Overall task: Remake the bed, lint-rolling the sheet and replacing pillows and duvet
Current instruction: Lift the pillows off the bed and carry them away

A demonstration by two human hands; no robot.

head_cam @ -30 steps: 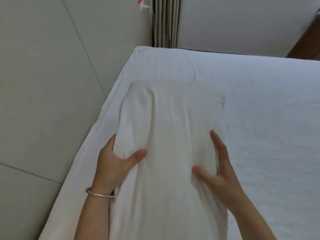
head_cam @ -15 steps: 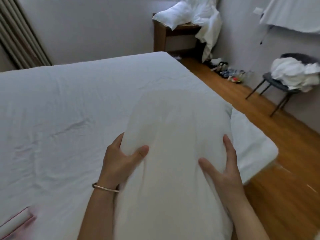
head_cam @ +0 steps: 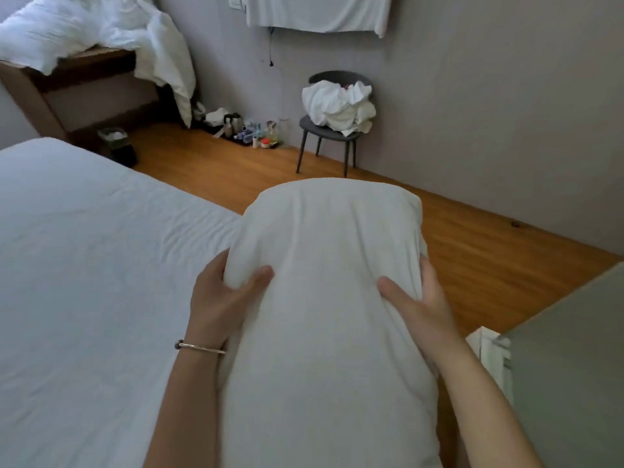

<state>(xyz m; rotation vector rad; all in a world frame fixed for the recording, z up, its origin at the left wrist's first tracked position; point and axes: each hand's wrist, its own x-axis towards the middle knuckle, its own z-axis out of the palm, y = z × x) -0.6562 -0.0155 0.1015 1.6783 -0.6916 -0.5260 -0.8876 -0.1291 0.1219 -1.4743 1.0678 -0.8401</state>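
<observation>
Both hands are on the pillow (head_cam: 324, 298), held up in front of the person. The left hand (head_cam: 219, 298) grips its left side, thumb pressed into the top face and the other fingers wrapped round the edge out of sight. The right hand (head_cam: 418, 305) does the same on the right side, thumb dug into the fabric, the other fingers curled along the edge. There's a thin bracelet (head_cam: 201, 347) on the left wrist.

The pillow hangs lengthwise, far end out over the wood floor (head_cam: 216, 170), just off the bed's right edge. Can't tell if its near end is resting on anything, it runs out of the shot.

The bed (head_cam: 84, 265) fills the left side, with just the white sheet on it, a bit wrinkled near the right edge.

Further back, the duvet (head_cam: 101, 28) is heaped on a wooden desk (head_cam: 84, 96) by the far wall, one end drooping down toward the floor. A dark chair (head_cam: 324, 130) sits against the wall with a bundle of white linen (head_cam: 337, 106) on the seat. Between desk and chair there's a kettle (head_cam: 233, 123) and some small bottles on the floor, too small to make out. A small bin (head_cam: 118, 143) stands near the bed's far corner.
</observation>
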